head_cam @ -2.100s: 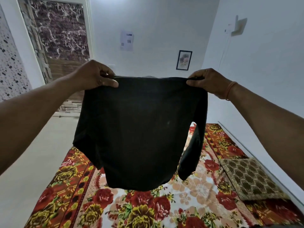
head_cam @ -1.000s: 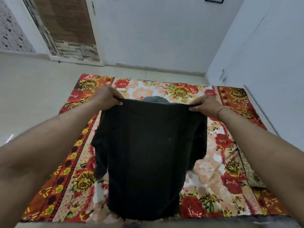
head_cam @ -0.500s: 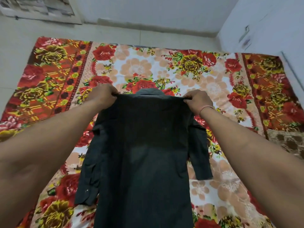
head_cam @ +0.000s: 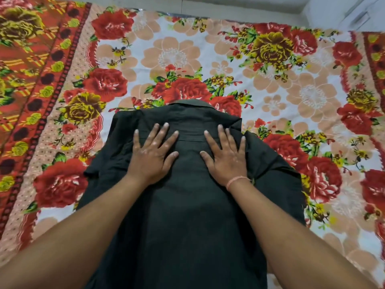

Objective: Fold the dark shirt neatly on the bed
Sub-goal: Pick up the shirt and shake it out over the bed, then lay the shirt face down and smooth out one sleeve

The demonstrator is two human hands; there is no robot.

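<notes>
Floral bedsheet bears dark shirt, left hand and right hand flat atop.

shirts: just one, the dark shirt, spread flat across the near middle of the bed
hands: two, the left hand and the right hand, side by side, palms down on the shirt's far half
fingers showing: ten all up, five spread out on each hand
collars: one collar, at the shirt's far end
sleeves: two, the left sleeve and the right sleeve, one on each side of the scene
wristbands: one thin pinkish wristband, on the right wrist
bedsheets: one flowery bedsheet under the lot
printed roses: loads, several were cut off by the frame, so no honest count
</notes>
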